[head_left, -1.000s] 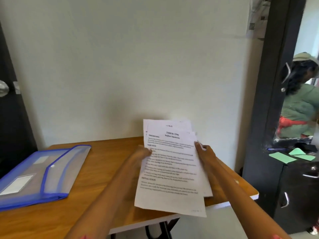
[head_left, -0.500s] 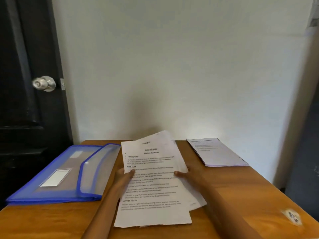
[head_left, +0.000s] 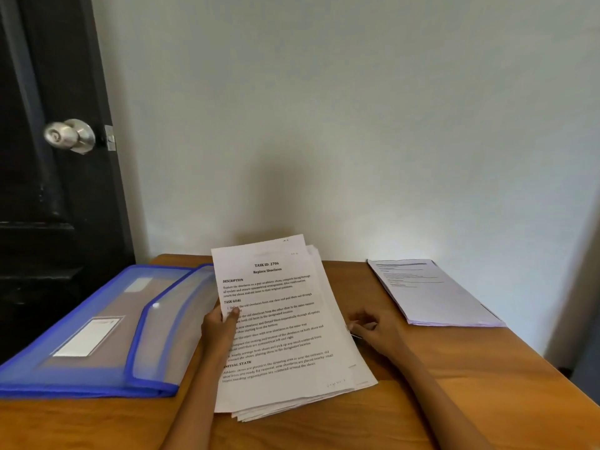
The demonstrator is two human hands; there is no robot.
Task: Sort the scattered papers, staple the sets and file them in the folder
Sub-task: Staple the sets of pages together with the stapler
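The sheaf of papers [head_left: 282, 326], held up near the right end of the worktop [head_left: 422, 401] a second ago, came left to just beside the blue folder [head_left: 97, 323]. The right hand [head_left: 373, 329] slid off the top sheet to the sheaf's right edge. The left hand [head_left: 220, 329] kept its hold on the left edge.

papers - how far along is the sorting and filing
One set already lies apart at the table's right. The left hand grips the loose stack, the right hand pinching its edge. The folder holds none of it; stapling and filing remain.
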